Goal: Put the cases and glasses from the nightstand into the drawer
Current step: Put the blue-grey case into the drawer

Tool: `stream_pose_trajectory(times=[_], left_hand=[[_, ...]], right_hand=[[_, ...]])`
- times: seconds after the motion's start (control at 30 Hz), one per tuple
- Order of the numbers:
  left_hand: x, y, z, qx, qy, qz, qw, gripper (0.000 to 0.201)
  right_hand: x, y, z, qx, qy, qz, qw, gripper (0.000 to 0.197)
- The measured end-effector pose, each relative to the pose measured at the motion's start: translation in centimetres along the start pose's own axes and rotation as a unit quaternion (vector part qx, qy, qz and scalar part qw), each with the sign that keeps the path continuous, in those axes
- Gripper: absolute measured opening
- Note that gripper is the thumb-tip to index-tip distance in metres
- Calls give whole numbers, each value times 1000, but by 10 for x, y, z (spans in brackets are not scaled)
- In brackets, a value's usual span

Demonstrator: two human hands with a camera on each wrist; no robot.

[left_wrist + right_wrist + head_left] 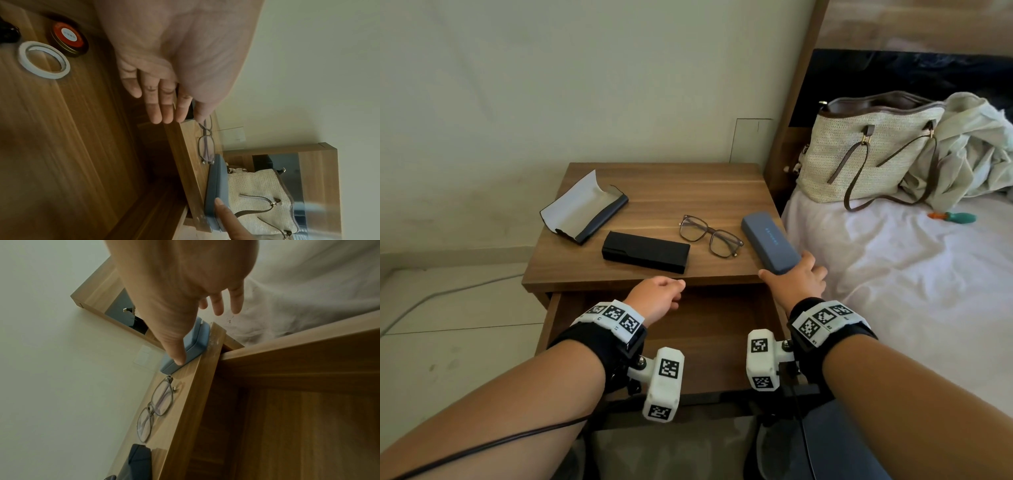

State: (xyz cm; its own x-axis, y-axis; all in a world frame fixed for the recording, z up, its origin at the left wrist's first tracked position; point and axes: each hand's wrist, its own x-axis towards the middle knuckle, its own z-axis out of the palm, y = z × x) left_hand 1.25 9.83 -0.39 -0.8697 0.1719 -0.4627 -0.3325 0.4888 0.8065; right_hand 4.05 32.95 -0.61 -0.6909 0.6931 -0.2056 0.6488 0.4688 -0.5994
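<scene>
Four things lie on the wooden nightstand [654, 181]: an open case with a pale lining [582, 212] at the back left, a shut black case [645, 251], glasses [709, 236], and a blue case [770, 241] at the right edge. My right hand [787, 270] straddles the blue case's near end. Its thumb [176, 353] presses the case's side, while its fingers [218, 305] reach straight past the case. My left hand [678, 287] hovers relaxed over the open drawer [709, 342], just below the nightstand's front edge, and holds nothing.
A white tape roll [44, 60] and a red-lidded tin [68, 39] lie on the drawer floor. The bed [893, 291] stands right of the nightstand, with a woven handbag [866, 150] and crumpled cloth [976, 147] on it. A cable [448, 294] runs over the floor at the left.
</scene>
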Motion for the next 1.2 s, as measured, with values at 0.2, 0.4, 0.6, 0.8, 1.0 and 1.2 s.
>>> stream_pose_trajectory(times=[0.2,0.4,0.6,0.8,1.0,1.2], left_hand=[[15,1,2,-10,-17,-14,1000,32],[20,-2,8,-18,-34,-22,999,31],[16,-2,10,-17,-36,-26,999,29],[3,0,9,-15,-35,-24,999,28],[-16,5,8,-8,-30,-9,999,29],[-33,11,6,-11,-20,6,1000,29]], right_hand=[[27,-2,8,-24,-5,5,1000,85],[35,0,15,-34,1,7,999,76],[29,5,16,22,3,-3,1000,72],[16,5,11,116,-8,-9,993,68],[-2,2,4,197,16,-6,980,64],[-23,-3,-9,252,46,-14,966,66]])
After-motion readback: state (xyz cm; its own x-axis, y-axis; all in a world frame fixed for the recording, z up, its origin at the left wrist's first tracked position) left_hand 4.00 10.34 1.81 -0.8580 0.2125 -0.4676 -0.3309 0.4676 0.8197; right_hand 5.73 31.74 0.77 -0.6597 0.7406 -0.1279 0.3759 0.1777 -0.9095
